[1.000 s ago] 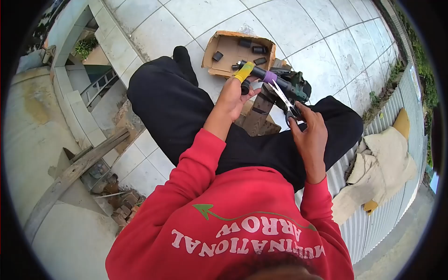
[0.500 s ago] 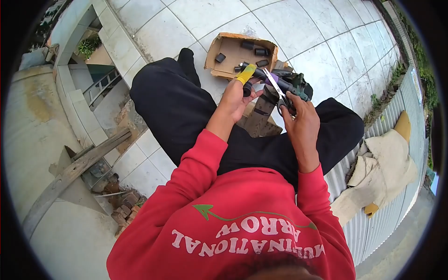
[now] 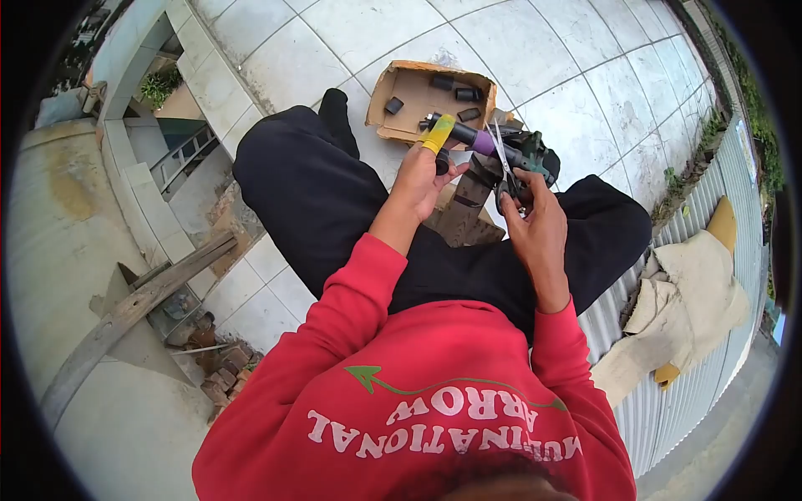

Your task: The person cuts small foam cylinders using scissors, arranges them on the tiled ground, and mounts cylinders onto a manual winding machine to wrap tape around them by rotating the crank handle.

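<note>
My left hand (image 3: 424,177) is closed around a short black cylinder (image 3: 442,161), and a yellow wrap (image 3: 439,134) covers its raised finger. Metal scissors (image 3: 502,159) with black handles are in my right hand (image 3: 535,217), their blades pointing away from me. Behind the blades lies a dark tube with a purple band (image 3: 484,143), joined to a green and black tool (image 3: 539,159). The yellow finger is beside the tube's left end; whether it touches is hard to tell.
A cardboard box (image 3: 386,96) with several black cylinders stands beyond my hands on the tiled floor (image 3: 576,117). A wooden block (image 3: 458,219) is between my legs. Cloth (image 3: 685,292) lies on corrugated metal (image 3: 668,426) at the right.
My right hand and the scissors have shifted slightly left, and the blades have turned more upright. The purple band shows more fully. My left hand has barely moved.
</note>
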Demonstrator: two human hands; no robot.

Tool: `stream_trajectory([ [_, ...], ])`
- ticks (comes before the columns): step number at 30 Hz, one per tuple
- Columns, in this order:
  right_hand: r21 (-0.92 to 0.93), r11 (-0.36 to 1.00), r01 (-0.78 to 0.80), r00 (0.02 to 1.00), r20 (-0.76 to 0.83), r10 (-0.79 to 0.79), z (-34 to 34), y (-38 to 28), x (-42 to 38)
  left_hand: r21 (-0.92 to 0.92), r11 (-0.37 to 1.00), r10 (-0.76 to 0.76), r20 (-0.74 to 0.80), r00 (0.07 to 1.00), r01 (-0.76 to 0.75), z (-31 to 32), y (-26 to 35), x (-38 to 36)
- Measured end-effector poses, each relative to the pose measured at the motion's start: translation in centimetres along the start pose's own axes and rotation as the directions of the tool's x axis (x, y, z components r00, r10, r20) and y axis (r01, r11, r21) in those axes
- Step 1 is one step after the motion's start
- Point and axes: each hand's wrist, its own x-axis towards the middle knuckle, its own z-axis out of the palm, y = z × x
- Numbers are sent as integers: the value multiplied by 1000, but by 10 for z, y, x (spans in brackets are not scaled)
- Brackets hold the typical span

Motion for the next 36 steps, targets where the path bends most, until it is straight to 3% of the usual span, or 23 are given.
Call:
stream_trajectory([
  [1, 145, 980, -139, 990, 39, 135, -2, 1, 1, 1, 1000, 4, 1, 1000, -4, -2, -2, 0],
  [2, 454, 879, -146, 989, 64, 131, 9, 25, 4, 7, 1000, 24, -24, 999, -24, -7, -6, 1],
  [3, 737, 604, -304, 951, 193, 242, 4, 24, 8, 13, 999, 45, -48, 998, -45, -11, -10, 1],
  [4, 877, 349, -329, 936, 252, 248, -9, 20, 12, 15, 999, 50, -47, 998, -50, -13, -12, -1],
  [5, 940, 64, -336, 920, 313, 235, -19, 19, 15, -41, 993, 104, -176, 979, -112, -16, -14, -4],
  [6, 943, -70, -327, 911, 334, 242, -23, 27, 19, -87, 980, 145, -302, 942, -179, -15, -13, -9],
  [7, 945, -75, -318, 922, 326, 207, -30, 34, 22, -81, 980, 148, -299, 943, -179, -16, -10, -13],
  [9, 961, 4, -278, 936, 270, 227, -36, 46, 30, -113, 948, 196, -531, 824, -298, -18, 2, -22],
  [11, 962, 51, -268, 936, 248, 250, -40, 54, 36, -137, 932, 225, -504, 834, -335, -17, 18, -30],
  [15, 958, 153, -242, 955, 207, 211, -50, 58, 47, -249, 929, 229, -191, 954, -273, 1, 64, -50],
  [17, 954, 190, -231, 965, 200, 169, -61, 53, 59, -194, 936, 282, -84, 956, -293, 19, 90, -52],
  [18, 932, 295, -213, 975, 185, 120, -68, 48, 68, -188, 936, 287, -78, 955, -297, 28, 103, -50],
  [19, 899, 396, -187, 982, 174, 68, -75, 43, 78, -160, 945, 295, 46, 955, -284, 36, 117, -47],
  [20, 895, 417, -162, 986, 167, 25, -82, 41, 92, -130, 953, 294, 169, 941, -275, 46, 128, -43],
  [21, 870, 474, -137, 987, 160, -9, -90, 39, 108, -123, 951, 302, 175, 937, -284, 58, 138, -38],
  [23, 783, 621, -31, 990, 109, -89, -102, 33, 143, -48, 993, 122, 318, 940, -112, 83, 156, -24],
  [25, 744, 667, 30, 981, 106, -163, -112, 22, 180, 10, 995, 92, 380, 920, -103, 95, 163, 5],
  [27, 706, 703, 87, 969, 103, -223, -114, 14, 209, 127, 991, -21, 456, 890, -42, 103, 165, 36],
  [30, 749, 662, 17, 976, 131, -173, -93, 24, 246, 176, 984, -88, 451, 888, 8, 105, 158, 82],
  [33, 860, 490, -139, 979, 193, -62, -62, 48, 264, 196, 980, -103, 426, 899, 20, 100, 150, 116],
  [34, 830, 510, -224, 972, 229, 55, -57, 55, 271, 338, 940, -100, 392, 915, -42, 97, 147, 128],
  [36, 861, 478, -174, 982, 186, 23, -50, 65, 282, 546, 831, -90, 325, 942, -108, 100, 138, 128],
])
